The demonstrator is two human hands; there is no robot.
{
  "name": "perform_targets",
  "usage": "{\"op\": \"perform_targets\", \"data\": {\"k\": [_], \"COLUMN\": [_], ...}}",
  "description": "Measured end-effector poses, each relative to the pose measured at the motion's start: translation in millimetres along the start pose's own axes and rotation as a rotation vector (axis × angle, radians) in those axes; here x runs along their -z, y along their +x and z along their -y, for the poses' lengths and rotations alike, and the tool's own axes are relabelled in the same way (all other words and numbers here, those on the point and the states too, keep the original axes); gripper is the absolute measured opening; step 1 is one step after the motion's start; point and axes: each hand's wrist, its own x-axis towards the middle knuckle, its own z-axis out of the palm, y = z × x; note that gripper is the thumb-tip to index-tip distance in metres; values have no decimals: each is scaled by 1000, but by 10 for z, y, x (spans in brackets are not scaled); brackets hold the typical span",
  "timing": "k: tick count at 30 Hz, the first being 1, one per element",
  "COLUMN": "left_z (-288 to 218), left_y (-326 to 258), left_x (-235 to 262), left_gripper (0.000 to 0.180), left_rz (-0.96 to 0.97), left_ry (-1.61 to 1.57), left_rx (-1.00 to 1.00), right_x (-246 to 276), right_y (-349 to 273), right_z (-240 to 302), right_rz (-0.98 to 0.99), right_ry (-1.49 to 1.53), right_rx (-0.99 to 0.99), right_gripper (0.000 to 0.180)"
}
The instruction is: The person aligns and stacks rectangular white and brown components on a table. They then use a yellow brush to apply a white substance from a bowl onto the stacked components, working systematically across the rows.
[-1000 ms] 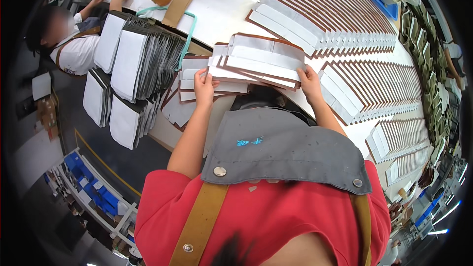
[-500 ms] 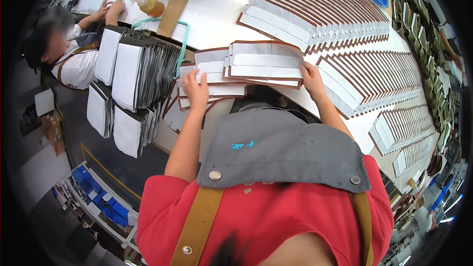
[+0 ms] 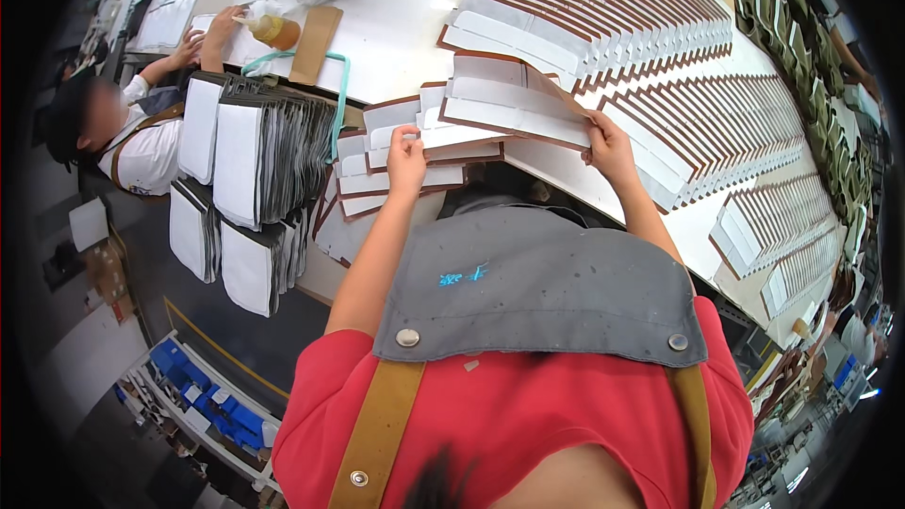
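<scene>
My right hand [image 3: 609, 149] is closed on the right end of a brown-edged white panel [image 3: 514, 104], a flat piece with a strip-like pocket. This panel is tilted, its left end over other overlapping panels of the same kind. My left hand [image 3: 407, 165] is closed in a pinch at the near edge of the overlapped panels [image 3: 391, 123] to the left. Further brown-edged panels [image 3: 363, 184] lie below and left of that hand, near the table's edge. How many pieces each hand grips cannot be made out.
Fanned rows of brown-edged panels [image 3: 603, 28] cover the white table's right. Stacks of white-faced dark pieces [image 3: 240, 165] stand left. A yellow bottle [image 3: 275, 32], brown strip [image 3: 316, 45] and teal cord [image 3: 341, 99] lie beyond. A co-worker [image 3: 141, 137] sits at far left.
My left hand has gone from spread fingers to a pinch and moved right. The panel in my right hand has lifted and tilted, its left end rising. The whole view has shifted slightly.
</scene>
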Motion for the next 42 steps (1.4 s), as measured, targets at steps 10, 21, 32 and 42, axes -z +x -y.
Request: {"op": "perform_targets", "data": {"k": [10,21,32,42], "left_z": [61,-100,125,101], "left_y": [63,32,199,229], "left_x": [457,511,556,556], "left_gripper": [21,29,29,29], "left_rz": [39,61,-26,-1], "left_ry": [120,139,417,540], "left_rx": [173,86,-61,-26], "right_x": [93,-746,-718,-577], "right_y": [81,330,380,433], "right_z": [387,-210,-286,-78], "right_rz": [113,265,209,93], "right_ry": [319,-148,-400,-544], "right_rx": [-88,-199,-173,-127], "right_gripper": [17,23,29,29]}}
